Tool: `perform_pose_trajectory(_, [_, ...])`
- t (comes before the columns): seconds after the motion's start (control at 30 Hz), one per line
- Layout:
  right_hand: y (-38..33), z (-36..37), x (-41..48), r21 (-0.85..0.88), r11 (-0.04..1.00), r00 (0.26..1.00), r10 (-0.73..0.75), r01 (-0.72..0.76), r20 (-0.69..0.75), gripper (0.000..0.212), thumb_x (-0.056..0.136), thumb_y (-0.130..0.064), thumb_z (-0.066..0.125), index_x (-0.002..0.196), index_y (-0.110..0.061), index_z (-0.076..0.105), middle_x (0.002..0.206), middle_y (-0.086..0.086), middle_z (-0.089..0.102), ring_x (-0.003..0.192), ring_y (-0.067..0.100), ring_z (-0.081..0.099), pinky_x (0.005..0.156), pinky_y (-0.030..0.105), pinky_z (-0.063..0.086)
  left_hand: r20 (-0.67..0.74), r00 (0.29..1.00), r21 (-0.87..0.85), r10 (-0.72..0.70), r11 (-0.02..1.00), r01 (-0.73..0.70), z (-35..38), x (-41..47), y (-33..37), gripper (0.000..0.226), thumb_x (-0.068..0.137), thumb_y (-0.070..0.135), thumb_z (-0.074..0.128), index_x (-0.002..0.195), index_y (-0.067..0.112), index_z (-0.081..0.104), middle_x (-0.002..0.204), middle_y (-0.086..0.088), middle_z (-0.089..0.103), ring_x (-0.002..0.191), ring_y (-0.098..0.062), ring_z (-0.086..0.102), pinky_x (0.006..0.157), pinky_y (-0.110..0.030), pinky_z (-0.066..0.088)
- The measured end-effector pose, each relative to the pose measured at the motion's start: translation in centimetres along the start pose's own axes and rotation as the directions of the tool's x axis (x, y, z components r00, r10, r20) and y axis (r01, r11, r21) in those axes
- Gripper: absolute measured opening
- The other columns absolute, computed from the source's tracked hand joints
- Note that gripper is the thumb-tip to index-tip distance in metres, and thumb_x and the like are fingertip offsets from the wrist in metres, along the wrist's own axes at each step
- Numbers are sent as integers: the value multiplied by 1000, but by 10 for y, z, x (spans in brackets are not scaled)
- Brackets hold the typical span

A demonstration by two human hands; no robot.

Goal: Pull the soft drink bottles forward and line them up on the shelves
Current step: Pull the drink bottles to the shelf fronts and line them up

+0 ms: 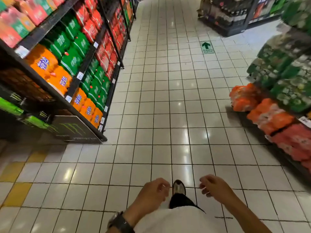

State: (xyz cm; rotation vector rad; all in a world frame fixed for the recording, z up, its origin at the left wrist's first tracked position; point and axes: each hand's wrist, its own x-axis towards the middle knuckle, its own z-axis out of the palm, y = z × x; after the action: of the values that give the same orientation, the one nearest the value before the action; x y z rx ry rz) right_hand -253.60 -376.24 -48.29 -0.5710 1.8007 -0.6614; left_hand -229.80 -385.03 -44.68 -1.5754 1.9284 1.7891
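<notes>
I stand in a shop aisle, looking down it. Black shelves (94, 52) on the left carry shrink-wrapped packs of soft drink bottles: orange packs (43, 62), green packs (74, 46) and red packs (90, 27). On the right, more orange packs (244, 96), blurred, sit low beside green ones (289, 81). My left hand (153, 190) and my right hand (213, 185) hang in front of me over the floor, fingers loosely curled, holding nothing and far from every shelf.
White floor tiles (168, 106) run down the aisle, with a green arrow sticker (206, 47) further on. Black-and-green energy drink boxes (70, 128) stand at the left shelf's near end. A dark pallet of bottles (225, 15) stands at the far right. My shoe (178, 187) shows between my hands.
</notes>
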Motion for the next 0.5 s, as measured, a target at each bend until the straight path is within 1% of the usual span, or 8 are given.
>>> perform_pose_trajectory(0.07, [-65, -15, 60, -72, 996, 998, -49, 52, 45, 17, 94, -23, 53, 92, -11, 65, 83, 6, 72, 73, 22, 68, 69, 34, 53, -76, 997, -54, -33, 998, 29, -50, 45, 29, 16, 92, 26, 51, 95, 36, 63, 86, 10, 71, 78, -9, 67, 68, -25, 52])
perform_pose_trajectory(0.1, [-81, -17, 59, -80, 993, 996, -81, 84, 49, 17, 94, -25, 53, 92, -13, 65, 83, 4, 72, 74, 21, 69, 69, 33, 54, -108, 994, -64, -23, 998, 16, -61, 45, 34, 16, 93, 26, 51, 96, 36, 64, 86, 10, 71, 79, -10, 67, 68, -25, 52])
perform_pose_trajectory(0.13, [-116, -20, 95, -140, 982, 990, -113, 124, 82, 17, 94, -26, 53, 91, -15, 65, 83, 3, 72, 74, 20, 69, 70, 32, 54, -166, 985, -106, -38, 994, 21, -88, 71, 46, 16, 93, 25, 52, 96, 35, 64, 86, 9, 71, 78, -11, 67, 68, -26, 52])
perform_pose_trajectory(0.23, [-198, -19, 147, -179, 961, 974, -189, 210, 126, 16, 93, -29, 54, 89, -18, 65, 82, 0, 72, 71, 16, 68, 71, 34, 54, -265, 963, -204, -46, 979, -9, -138, 113, 72, 16, 93, 21, 52, 94, 30, 65, 82, 5, 72, 74, -15, 67, 69, -31, 52])
perform_pose_trajectory(0.3, [-233, -10, 159, -154, 956, 961, -226, 250, 161, 16, 91, -32, 56, 89, -20, 66, 81, -2, 72, 70, 15, 69, 71, 34, 55, -276, 960, -249, -48, 968, -23, -154, 123, 83, 16, 93, 20, 52, 96, 28, 66, 83, 4, 73, 73, -16, 67, 68, -32, 52])
perform_pose_trajectory(0.37, [-280, 3, 205, -152, 945, 941, -250, 288, 227, 16, 89, -34, 56, 91, -21, 67, 81, -3, 73, 70, 13, 70, 70, 32, 55, -315, 945, -325, -86, 945, -22, -183, 166, 89, 16, 93, 18, 52, 97, 26, 66, 83, 3, 73, 74, -16, 67, 67, -29, 53])
perform_pose_trajectory(0.4, [-286, 8, 197, -153, 939, 931, -266, 308, 249, 16, 90, -34, 56, 91, -22, 67, 81, -4, 73, 70, 13, 70, 71, 31, 55, -326, 941, -330, -92, 944, -22, -182, 162, 93, 15, 93, 19, 54, 95, 25, 67, 82, 1, 72, 73, -15, 67, 67, -29, 53])
perform_pose_trajectory(0.5, [-342, 25, 270, -163, 932, 912, -263, 325, 314, 17, 92, -34, 53, 91, -22, 67, 83, -4, 72, 73, 13, 69, 70, 29, 56, -376, 919, -355, -116, 935, -27, -237, 244, 102, 10, 94, 28, 56, 88, 24, 63, 74, -3, 70, 63, -9, 64, 62, -25, 51])
